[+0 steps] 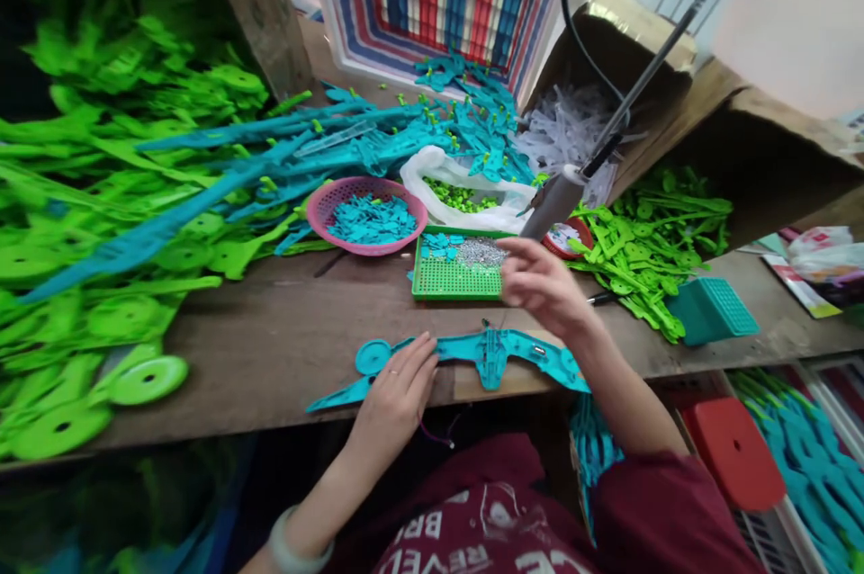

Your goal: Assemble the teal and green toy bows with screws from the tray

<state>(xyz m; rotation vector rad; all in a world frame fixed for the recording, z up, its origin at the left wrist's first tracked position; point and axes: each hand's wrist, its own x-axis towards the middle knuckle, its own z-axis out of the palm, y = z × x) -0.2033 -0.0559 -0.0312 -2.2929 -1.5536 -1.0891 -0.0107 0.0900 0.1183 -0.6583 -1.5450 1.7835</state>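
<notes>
A blue plastic toy bow half (pixel 465 347) lies lengthwise along the table's front edge, its ribbed inner side up. My left hand (pixel 398 385) rests flat across its left part, fingers stretched out and together. Over the right edge of a green tray (pixel 455 286), my right hand (pixel 544 286) hovers with bent fingers somewhat apart; nothing shows in them. Small silver screws (pixel 481 252) and little blue pieces (pixel 442 245) lie in that tray. Just behind my right fingers hangs a grey electric screwdriver (pixel 554 203), its lower tip hidden.
A pink basket (pixel 314 212) holds small blue parts; a white bag (pixel 425 165) holds green bits. Green parts (pixel 128 241) heap at left, more green pieces (pixel 634 241) at right. Long blue parts (pixel 364 142) pile behind. A teal box (pixel 712 309) and red stool (pixel 733 452) stand right.
</notes>
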